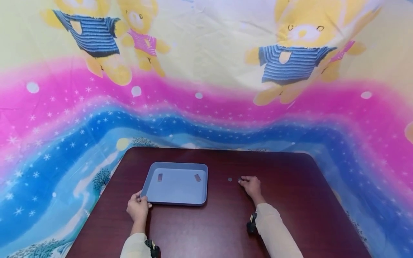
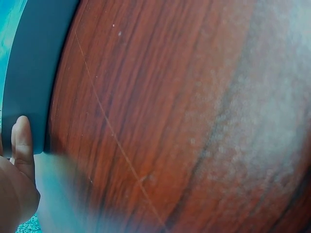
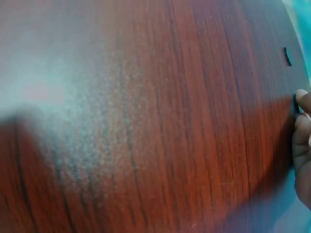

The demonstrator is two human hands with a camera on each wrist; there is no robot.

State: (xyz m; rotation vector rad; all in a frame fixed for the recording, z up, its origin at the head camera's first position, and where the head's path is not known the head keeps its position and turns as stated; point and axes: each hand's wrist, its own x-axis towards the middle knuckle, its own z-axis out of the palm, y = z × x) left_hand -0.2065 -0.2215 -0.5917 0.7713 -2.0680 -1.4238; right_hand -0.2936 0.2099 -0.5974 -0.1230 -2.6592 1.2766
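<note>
The left hand grips the near left corner of the grey tray, which lies ahead and to the right of it on the tabletop; the right hand, its fingertips close together, pinches a small dark disc; a second disc lies just left of those fingertips; one brown rectangle and another brown rectangle lie inside the tray.

Head view looks forward-down — wrist views closer — tabletop shared.
</note>
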